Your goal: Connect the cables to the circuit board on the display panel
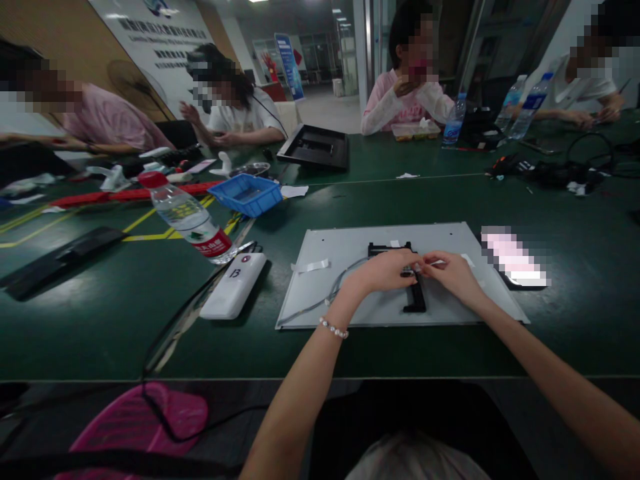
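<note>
A flat grey-white panel (450, 313) lies on the green table, with a black plastic bracket (415, 300) resting on its middle. My left hand (387, 272) reaches over the bracket, its fingers closed around a small dark part that I cannot make out. Close against its fingertips, my right hand (453, 275) is closed in a pinch; whatever it holds is too small or hidden to name. Thin grey cables (336, 288) run across the panel from beneath my left hand. A strip of clear tape (314, 267) sticks to the panel's left side.
A white power bank (235, 287) and a red-capped water bottle (193, 223) stand left of the panel. To its right lies a lit phone (515, 260). Beyond are a blue basket (247, 195) and a black monitor shell (320, 148). Several people sit across the table.
</note>
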`<state>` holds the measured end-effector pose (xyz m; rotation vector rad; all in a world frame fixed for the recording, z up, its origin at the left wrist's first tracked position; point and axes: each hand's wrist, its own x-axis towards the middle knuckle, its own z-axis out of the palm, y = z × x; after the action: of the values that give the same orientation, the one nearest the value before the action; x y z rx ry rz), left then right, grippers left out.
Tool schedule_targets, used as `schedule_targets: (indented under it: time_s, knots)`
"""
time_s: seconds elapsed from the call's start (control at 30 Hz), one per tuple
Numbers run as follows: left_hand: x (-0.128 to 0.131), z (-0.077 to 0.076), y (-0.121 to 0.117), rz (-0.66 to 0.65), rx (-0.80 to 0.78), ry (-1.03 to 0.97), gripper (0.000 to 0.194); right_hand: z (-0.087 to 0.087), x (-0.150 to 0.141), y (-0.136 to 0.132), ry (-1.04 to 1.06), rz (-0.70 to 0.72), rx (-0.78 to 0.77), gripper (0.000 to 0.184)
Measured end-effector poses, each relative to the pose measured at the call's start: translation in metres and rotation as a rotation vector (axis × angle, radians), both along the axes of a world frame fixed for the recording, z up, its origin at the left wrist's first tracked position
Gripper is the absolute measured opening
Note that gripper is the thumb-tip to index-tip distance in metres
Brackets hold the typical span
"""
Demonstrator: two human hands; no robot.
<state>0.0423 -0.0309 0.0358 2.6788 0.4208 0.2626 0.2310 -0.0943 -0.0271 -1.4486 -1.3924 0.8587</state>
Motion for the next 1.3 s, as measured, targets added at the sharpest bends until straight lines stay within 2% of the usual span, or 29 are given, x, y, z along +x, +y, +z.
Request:
schedule_targets:
  time_s: [0.17,0.27,0.4,0.5,0.6,0.9,1.13,1.3]
  knots:
    - [0.001,0.001,-0.001,0.016,0.015,0.043,0.024,0.003,-0.005,-0.003,-0.053,0.013,-0.001,0.024]
    - [0.000,0.000,-0.001,0.011,0.023,0.036,0.025,0.005,-0.004,-0.002,-0.157,0.023,0.014,0.026]
    - [0.000,-0.002,0.001,-0.004,0.060,0.037,0.025,0.008,0.002,0.006,-0.257,0.097,-0.025,0.018]
    - [0.001,-0.003,0.002,-0.007,0.087,0.059,0.023,0.010,0.007,0.015,-0.207,0.169,-0.118,0.014]
    - [0.001,-0.004,0.001,0.012,0.099,0.072,0.023,0.010,0.010,0.020,-0.167,0.181,-0.178,0.016]
    - [0.003,-0.005,0.000,-0.011,0.127,0.083,0.022,0.005,0.009,0.013,-0.214,0.118,-0.085,0.021]
    - [0.002,-0.003,-0.002,0.009,0.138,0.038,0.028,0.000,0.014,0.013,0.066,0.117,-0.176,0.023]
    - [0.002,-0.001,-0.002,-0.020,0.170,0.054,0.022,0.000,0.011,0.011,0.045,0.108,-0.155,0.024]
